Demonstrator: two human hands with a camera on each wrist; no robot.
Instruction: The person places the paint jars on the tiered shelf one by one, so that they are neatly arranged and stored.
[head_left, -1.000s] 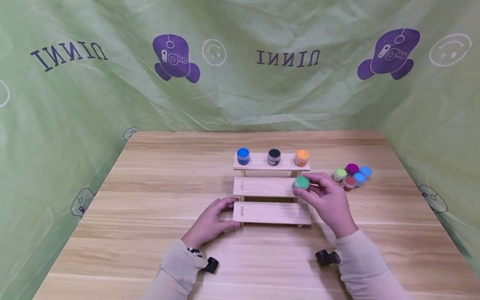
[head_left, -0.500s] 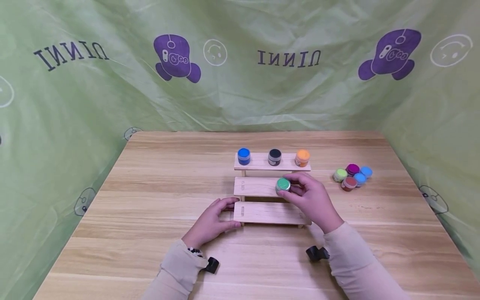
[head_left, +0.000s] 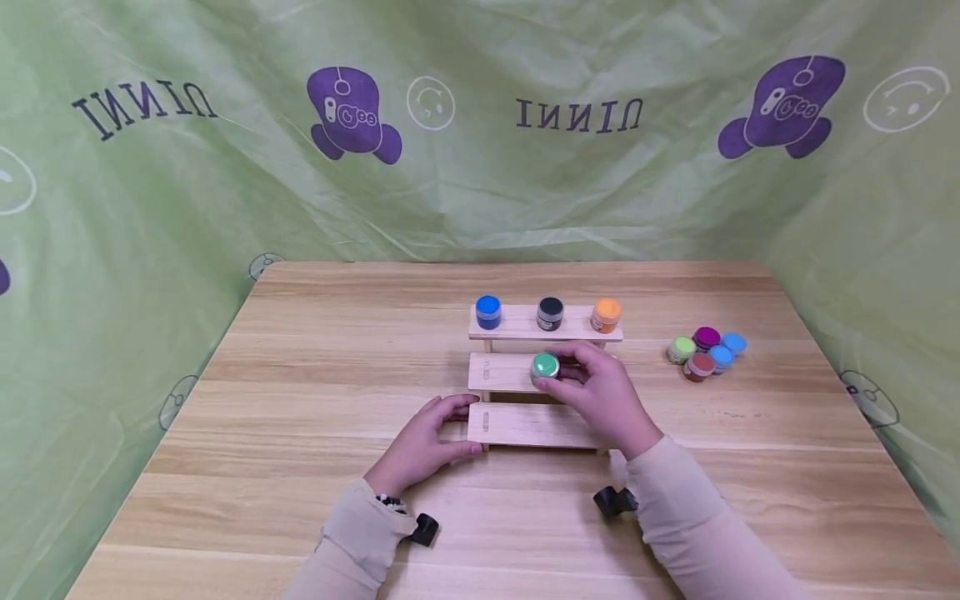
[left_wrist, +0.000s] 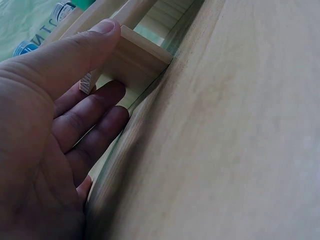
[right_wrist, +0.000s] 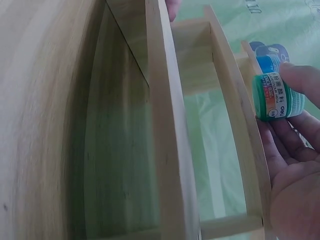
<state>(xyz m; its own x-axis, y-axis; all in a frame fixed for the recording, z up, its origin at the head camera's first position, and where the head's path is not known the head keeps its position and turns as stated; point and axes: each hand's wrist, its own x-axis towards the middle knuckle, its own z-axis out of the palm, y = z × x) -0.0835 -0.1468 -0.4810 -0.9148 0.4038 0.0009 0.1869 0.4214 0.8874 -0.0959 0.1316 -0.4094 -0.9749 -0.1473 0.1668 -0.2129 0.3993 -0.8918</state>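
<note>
A three-tier wooden display rack stands on the table. My left hand grips the left end of its lowest tier; in the left wrist view the thumb lies along the front edge, with the fingers curled underneath. Between the thumb and fingers of my right hand is a small green paint jar, upright at the middle tier, around its centre. The right wrist view shows the labelled side of this green jar close to the board. Blue, black and orange paint jars line the top tier.
Right of the rack, several more paint jars cluster on the wooden table: light green, purple, brown-red and light blue. A green printed cloth encloses the table at the back and sides.
My right hand has carried the green paint jar leftward along the middle tier, from its right end to about the centre. The left hand stays at the rack's end.
</note>
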